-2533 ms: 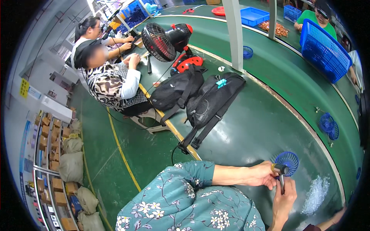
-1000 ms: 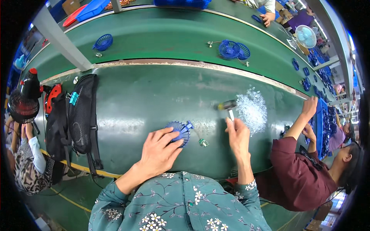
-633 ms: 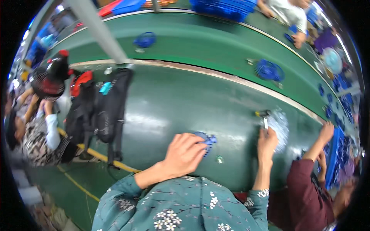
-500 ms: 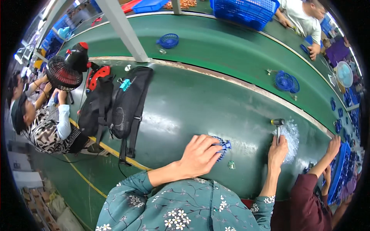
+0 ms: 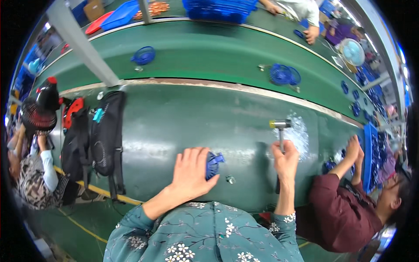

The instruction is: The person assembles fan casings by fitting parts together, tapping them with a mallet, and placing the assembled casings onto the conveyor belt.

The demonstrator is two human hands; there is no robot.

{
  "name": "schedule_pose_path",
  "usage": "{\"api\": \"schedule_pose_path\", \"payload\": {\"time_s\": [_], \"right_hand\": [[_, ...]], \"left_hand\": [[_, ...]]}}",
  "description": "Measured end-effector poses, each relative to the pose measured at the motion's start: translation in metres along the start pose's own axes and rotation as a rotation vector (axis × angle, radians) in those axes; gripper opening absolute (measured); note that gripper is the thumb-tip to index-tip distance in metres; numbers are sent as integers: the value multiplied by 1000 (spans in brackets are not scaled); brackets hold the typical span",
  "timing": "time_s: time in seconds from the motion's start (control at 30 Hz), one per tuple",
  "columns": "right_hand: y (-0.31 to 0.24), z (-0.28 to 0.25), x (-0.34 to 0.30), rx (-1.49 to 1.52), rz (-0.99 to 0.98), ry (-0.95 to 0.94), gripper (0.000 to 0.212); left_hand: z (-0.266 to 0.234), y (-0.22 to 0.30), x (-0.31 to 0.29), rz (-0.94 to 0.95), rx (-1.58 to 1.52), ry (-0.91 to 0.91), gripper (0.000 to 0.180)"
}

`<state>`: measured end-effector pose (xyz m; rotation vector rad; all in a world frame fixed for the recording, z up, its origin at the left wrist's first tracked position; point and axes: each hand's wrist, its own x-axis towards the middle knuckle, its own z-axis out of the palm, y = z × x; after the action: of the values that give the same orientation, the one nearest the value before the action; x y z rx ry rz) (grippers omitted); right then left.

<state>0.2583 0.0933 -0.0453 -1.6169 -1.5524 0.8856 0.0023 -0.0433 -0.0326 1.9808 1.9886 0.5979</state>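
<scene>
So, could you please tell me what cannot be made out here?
- Head view: the left part of the blue slatted piece, covered by the left grip.
- Head view: the mid-handle of the hammer, hidden by the right grip.
- Head view: the top of the blue basket, cut off by the upper edge.
- Head view: single bits in the pale pile, too small.

On the green tabletop [image 5: 174,118] lie black bags [image 5: 106,139], a small part [image 5: 230,179] and scattered clear bits [image 5: 299,136].
</scene>
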Motion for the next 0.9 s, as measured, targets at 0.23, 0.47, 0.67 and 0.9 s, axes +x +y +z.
{"api": "schedule_pose_path", "payload": {"time_s": [0.23,0.47,0.67,0.9], "right_hand": [[-37,2,-29,803,416,-498,13],[-41,24,-35,1078,554,-707,21],[-40,37,-41,1070,623,-739,22],[-36,38,-42,1103,596,-730,23]], "left_hand": [[-11,7,5,169,-391,34,73],[-14,20,15,290,-478,10,76],[-11,16,19,304,-517,5,77],[-4,13,23,259,-589,-23,75]]}}
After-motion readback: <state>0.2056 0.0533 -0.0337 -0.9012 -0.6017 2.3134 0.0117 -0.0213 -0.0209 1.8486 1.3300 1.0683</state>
